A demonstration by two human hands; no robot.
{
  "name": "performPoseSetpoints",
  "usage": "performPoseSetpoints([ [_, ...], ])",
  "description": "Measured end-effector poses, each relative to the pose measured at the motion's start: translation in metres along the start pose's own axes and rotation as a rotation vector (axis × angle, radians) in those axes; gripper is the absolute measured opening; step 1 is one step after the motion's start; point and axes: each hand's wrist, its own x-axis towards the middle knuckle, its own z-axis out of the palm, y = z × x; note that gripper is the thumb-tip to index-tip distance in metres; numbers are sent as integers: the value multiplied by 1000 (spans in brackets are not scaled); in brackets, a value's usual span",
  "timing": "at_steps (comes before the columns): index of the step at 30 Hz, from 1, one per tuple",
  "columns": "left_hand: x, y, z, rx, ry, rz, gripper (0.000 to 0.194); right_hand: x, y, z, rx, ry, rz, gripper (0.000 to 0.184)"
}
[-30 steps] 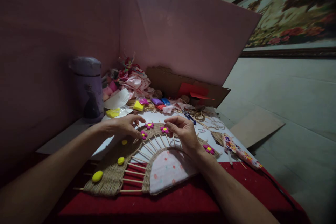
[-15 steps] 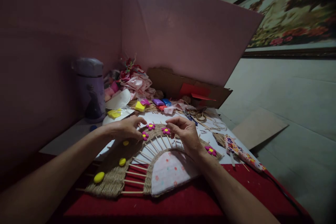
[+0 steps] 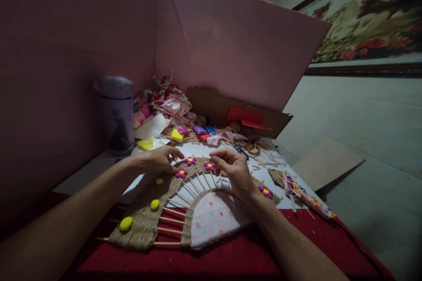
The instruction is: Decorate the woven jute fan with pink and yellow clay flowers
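A half-round fan of woven twine on thin sticks [image 3: 136, 228] lies in front of me, with a white dotted cloth half-circle [image 3: 214, 219] at its centre. Magenta clay flowers with yellow middles and yellow clay discs [image 3: 125, 224] sit on the woven band. My left hand [image 3: 161, 159] is over the upper left of the band, thumb and forefinger apart, the thumb at the edge of one clay flower [image 3: 181, 172]. Beside another clay flower [image 3: 209, 166], my right hand [image 3: 232, 169] has its fingers curled together in a pinch; anything between them is hidden.
Packets of coloured clay [image 3: 199, 130] lie at the back near a purple flask [image 3: 117, 114] and a heap of pink fabric [image 3: 174, 107]. Blue-handled scissors [image 3: 242, 151] are beyond my right hand. A flower-patterned glue gun [image 3: 305, 195] with a cord rests at the right.
The view has shifted slightly, so everything sits a little lower in the picture. Both hands keep nearly the same places over the fan.
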Motion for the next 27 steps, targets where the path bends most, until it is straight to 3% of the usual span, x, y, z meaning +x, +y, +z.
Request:
performPoseSetpoints([
  [22, 4, -5, -2, 8, -22, 11, 61, 0, 0, 0, -8, 1, -5, 13],
  [27, 13, -15, -4, -126, 176, -15, 46, 0, 1, 0, 31, -19, -17, 16],
])
